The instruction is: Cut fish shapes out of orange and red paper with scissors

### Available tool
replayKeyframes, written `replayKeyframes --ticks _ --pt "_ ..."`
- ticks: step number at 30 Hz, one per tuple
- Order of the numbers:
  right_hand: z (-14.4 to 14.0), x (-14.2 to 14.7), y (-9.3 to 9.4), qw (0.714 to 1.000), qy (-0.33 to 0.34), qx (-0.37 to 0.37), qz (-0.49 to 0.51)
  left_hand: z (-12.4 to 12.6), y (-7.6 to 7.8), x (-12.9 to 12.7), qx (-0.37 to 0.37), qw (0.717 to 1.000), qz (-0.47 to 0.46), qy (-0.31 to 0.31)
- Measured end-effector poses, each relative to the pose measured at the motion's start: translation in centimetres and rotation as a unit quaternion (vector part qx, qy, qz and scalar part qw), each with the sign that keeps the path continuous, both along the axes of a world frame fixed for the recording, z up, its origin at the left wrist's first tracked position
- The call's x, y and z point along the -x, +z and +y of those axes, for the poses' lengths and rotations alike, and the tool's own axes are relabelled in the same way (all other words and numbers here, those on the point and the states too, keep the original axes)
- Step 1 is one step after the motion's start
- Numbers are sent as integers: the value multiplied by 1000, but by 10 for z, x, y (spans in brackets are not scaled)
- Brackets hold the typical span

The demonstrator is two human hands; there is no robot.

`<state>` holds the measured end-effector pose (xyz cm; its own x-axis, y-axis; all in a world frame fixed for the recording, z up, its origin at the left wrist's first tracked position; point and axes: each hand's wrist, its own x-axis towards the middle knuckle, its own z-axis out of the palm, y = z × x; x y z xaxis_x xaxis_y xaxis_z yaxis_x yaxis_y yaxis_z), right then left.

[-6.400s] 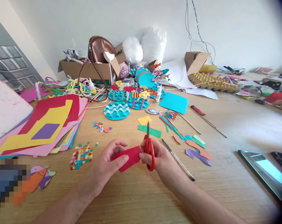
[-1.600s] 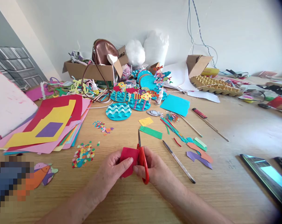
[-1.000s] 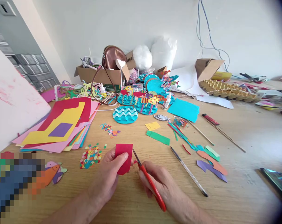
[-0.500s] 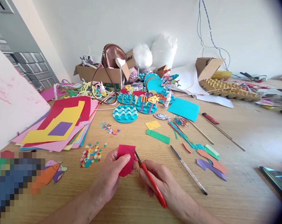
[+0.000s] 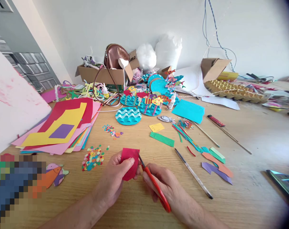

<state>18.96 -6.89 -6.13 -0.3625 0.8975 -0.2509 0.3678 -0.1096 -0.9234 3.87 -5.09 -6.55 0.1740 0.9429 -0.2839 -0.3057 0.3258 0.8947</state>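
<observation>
Your left hand [image 5: 114, 181] pinches a small folded piece of red craft paper [image 5: 129, 159] between thumb and fingers, holding it just above the wooden table [image 5: 242, 178]. Your right hand [image 5: 162, 184] is closed around the red-handled scissors [image 5: 154, 184], whose blades touch the paper's right edge. A heap of multicoloured paper dots [image 5: 93, 157] lies near your left hand, a slim pen [image 5: 193, 173] to the right.
</observation>
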Motion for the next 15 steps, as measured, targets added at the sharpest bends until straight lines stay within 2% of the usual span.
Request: replayKeyframes --ticks 15 --pt "0 1 -4 1000 -3 -10 -24 1 4 1 -3 1000 -1 -5"
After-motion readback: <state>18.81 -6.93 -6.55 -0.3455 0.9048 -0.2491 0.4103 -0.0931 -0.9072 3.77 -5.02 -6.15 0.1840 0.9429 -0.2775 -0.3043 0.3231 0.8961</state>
